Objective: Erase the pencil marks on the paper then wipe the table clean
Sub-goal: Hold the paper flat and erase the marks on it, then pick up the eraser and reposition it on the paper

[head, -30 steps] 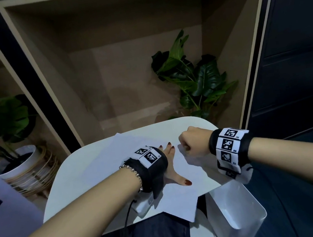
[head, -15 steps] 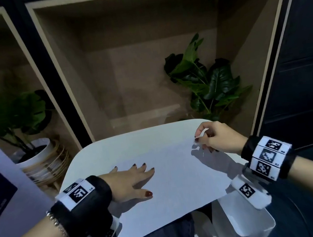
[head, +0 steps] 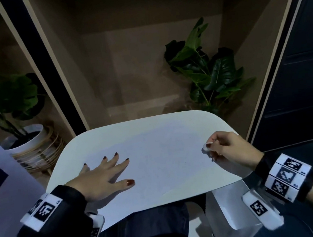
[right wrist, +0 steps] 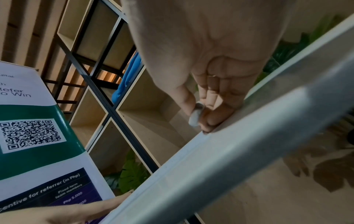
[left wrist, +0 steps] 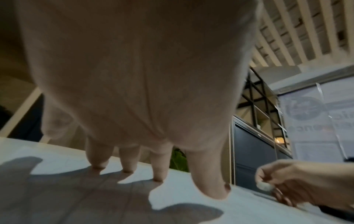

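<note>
Table (head: 71, 148): small white top w/ rounded corners, carrying everything. Paper (head: 164, 167) covers most of it, lying flat; its near edge hangs over the table's near side toward the lap. From the head view the paper looks nearly blank, only faint specks near its right part; too dim to tell if any pencil marks remain.

L hand (head: 101, 178) lies flat on the paper's left part, fingers spread and straight, palm down, pinning the sheet. L wrist view agrees: fingertips (left wrist: 158, 178) touching the paper, nothing held.

R hand (head: 230, 148) at the paper's right edge, curled, thumb + fingers pinching a small white eraser (head: 206, 147). Eraser sits just above or on the paper; contact can't be told.

Progress, my read: erasing looks mostly done or in last passes, since little is left to see on the sheet. Still to do: any last rubbing, then wiping the table. No cloth visible in any view, no eraser crumbs I can make out.
</note>
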Demonstrator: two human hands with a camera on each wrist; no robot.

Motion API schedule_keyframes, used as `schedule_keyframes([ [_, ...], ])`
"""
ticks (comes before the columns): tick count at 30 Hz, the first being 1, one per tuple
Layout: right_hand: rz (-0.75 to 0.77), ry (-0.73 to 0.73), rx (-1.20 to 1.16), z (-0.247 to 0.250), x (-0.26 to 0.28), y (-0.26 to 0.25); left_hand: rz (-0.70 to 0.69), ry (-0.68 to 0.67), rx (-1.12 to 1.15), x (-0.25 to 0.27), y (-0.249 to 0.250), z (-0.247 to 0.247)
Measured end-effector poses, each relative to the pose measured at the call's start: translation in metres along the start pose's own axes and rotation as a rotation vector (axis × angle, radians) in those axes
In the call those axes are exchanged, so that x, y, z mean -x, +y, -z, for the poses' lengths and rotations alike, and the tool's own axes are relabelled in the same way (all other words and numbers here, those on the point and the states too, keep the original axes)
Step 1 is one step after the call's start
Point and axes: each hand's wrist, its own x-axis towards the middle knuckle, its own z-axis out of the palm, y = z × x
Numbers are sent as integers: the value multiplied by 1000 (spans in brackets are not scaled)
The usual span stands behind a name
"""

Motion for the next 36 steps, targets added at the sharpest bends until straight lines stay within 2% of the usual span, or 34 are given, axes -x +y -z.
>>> schedule_keyframes([
  [5,32,29,-84,-13,1,5,-66,-24,17,8,7,0],
  [12,106,21,43,-20,5,3,-270,35,110,10,32,2],
  [19,83,28,-80,-29,6,-2,-271,71,34,1,33,-9],
  [22,138,16,135,-28,9,-10,-266,97,19,1,34,-9],
  [25,197,94,414,-20,8,-15,-255,108,-16,2,34,-9],
  [29,98,221,534,4,-7,-4,-223,123,-63,5,32,-10],
  [32,-20,219,536,17,-14,6,-211,125,-75,5,33,-12],
  [36,-56,256,496,21,-19,11,-202,134,-104,5,35,-16],
])
